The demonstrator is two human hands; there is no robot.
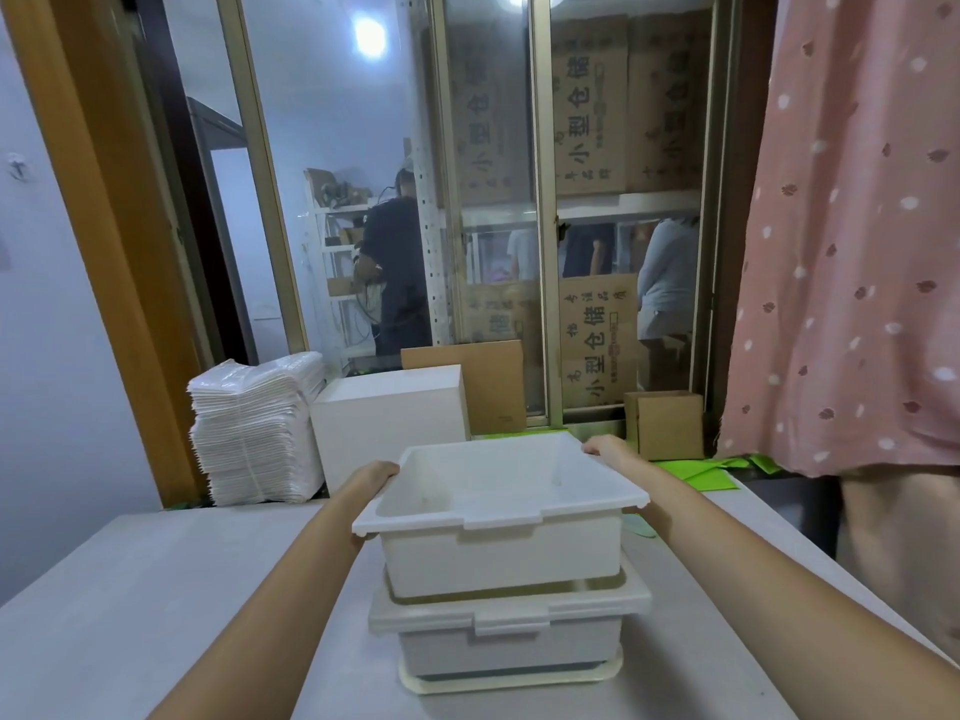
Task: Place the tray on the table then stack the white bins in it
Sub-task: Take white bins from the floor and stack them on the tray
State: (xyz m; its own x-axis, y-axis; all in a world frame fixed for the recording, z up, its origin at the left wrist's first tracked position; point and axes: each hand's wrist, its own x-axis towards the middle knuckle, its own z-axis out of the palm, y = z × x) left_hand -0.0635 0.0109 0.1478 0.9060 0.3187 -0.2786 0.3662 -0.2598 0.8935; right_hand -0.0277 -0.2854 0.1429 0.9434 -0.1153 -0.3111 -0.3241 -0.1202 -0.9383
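A sliding glass window (488, 210) fills the far wall — cardboard boxes (589, 111) and metal shelving behind it — with a pink patterned curtain (852, 241) at right, pale wall (57, 324) left.

Bare counter (156, 589) is left open at 9 o'clock of the stacked white bins (498, 574), and a narrower strip at 3 o'clock. At 11 o'clock passage is blocked by a stack of white bags (254, 433) and a white box (389, 413). At 1 o'clock, a cardboard box (667, 423) stands beside a pink curtain (852, 252).
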